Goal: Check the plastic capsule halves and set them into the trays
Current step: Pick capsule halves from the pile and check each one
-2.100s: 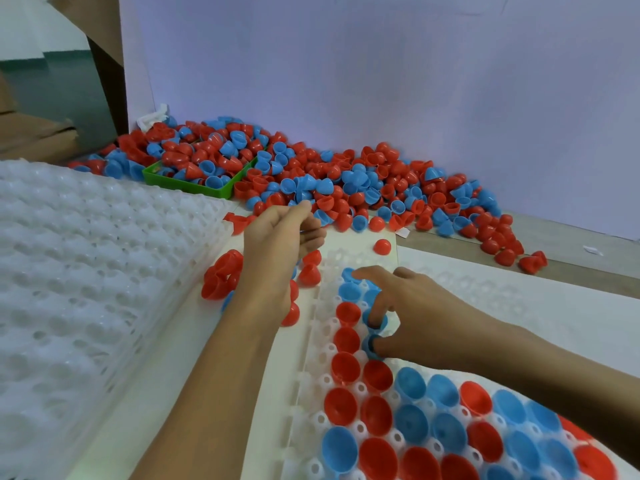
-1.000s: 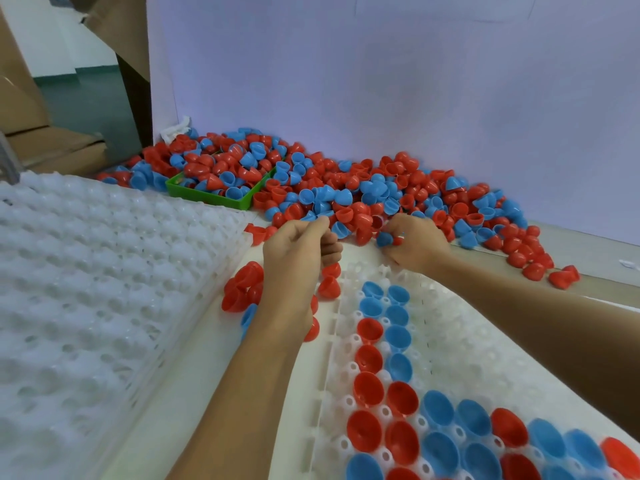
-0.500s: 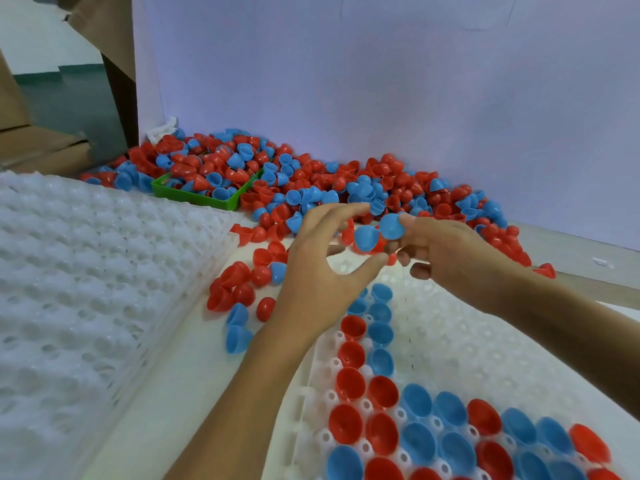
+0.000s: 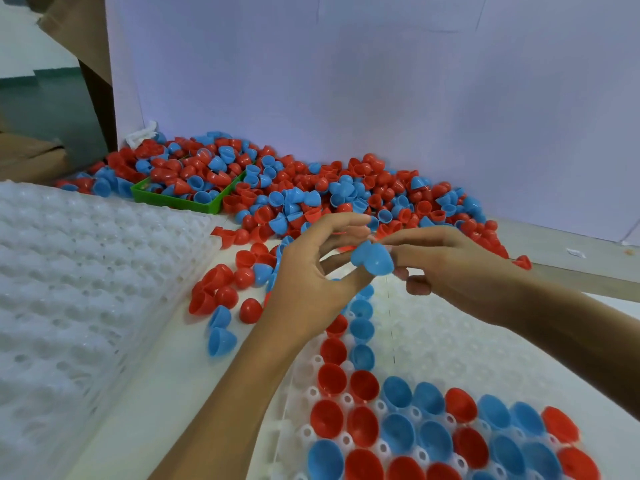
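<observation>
Head view shows us partway through. Our white plastic tray with round pockets [image 4: 450,344] has red and blue cups in its near rows; many pockets are bare. A big heap of red and blue plastic capsule halves [image 4: 346,192] waits on the surface, some in a small green bin [image 4: 173,201]. Our left hand [image 4: 311,282] and right hand [image 4: 450,271] pinch blue plastic capsule halves [image 4: 372,258] above the tray.

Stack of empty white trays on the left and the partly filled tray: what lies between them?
In the head view, between the stack of empty trays and the filled tray lies bare white tabletop with loose red and blue halves.
</observation>
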